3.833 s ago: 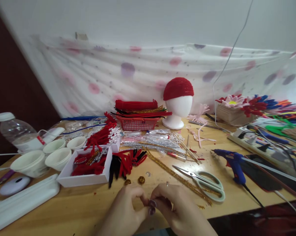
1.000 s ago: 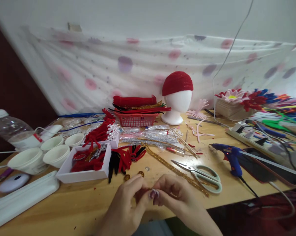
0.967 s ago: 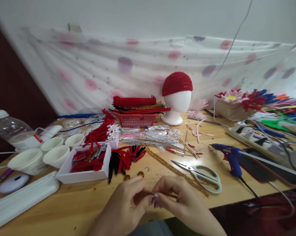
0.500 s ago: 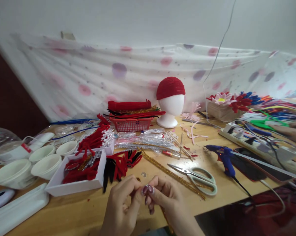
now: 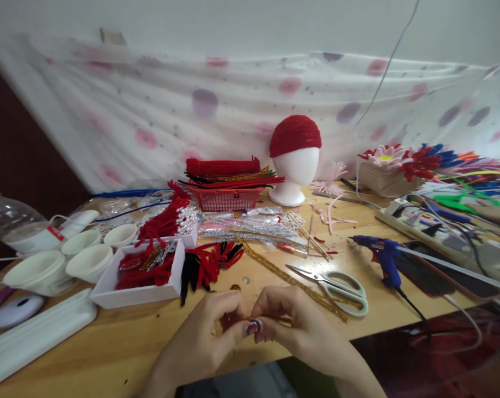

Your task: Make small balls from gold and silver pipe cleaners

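At the near edge of the wooden table, a small gold glitter piece is pinched between the left hand and right hand, fingertips pressed together; scissors are lying just beside.

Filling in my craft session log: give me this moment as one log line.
left hand: fingertips pinched at small piece | right hand: fingertips meeting left | piece: mostly hidden | scissors: on table, right of hands
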Tool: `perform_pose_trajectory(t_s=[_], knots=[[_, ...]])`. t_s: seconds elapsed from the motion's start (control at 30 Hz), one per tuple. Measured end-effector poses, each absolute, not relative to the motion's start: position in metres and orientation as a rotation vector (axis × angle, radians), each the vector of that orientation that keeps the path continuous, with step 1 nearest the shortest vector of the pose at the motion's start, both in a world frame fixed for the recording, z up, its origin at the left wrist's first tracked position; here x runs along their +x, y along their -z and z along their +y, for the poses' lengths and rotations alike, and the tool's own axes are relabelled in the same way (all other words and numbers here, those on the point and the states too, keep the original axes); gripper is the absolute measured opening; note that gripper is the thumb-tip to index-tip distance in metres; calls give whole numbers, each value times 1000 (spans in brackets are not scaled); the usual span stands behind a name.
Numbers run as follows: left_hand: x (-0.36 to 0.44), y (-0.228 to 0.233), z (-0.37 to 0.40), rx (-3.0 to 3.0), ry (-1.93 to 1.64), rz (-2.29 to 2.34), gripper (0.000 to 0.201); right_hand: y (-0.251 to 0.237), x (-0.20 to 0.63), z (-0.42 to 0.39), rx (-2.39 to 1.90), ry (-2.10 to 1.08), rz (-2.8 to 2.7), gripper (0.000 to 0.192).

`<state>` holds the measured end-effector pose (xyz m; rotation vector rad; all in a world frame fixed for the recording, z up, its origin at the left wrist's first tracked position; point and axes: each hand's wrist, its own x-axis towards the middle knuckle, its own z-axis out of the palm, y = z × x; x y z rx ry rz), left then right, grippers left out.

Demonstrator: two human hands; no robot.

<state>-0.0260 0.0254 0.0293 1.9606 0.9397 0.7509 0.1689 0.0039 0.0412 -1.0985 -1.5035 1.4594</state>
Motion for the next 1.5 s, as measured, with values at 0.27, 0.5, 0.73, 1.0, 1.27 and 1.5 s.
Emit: perform_pose_trajectory(t_s=[0.27, 0.5, 0.73, 1.0, 1.27, 1.5], knots=[[-3, -1, 12, 1619, -1375, 984, 27, -10, 134, -6, -1054, -1234, -1059, 33], [10, 18, -4, 1408, -1563, 1207, 29, 12, 121, -4, -975, -1318, -949, 39], [-23, -17, 17, 1983, -825, 1086, 17, -28, 158, 0, -1242, -1163, -1638, 9], [-31, -35, 23, 2007, -732, 915, 27, -55, 166, -3, -1290, -1080, -1908, 20], [-13, 9, 4, 1321, -1379, 1005, 37, -8, 125, -12, -1043, -1284, -1152, 33], [-6, 12, -11, 1261, -1374, 1126, 31, 0, 126, -13, -1050, -1277, -1204, 32]])
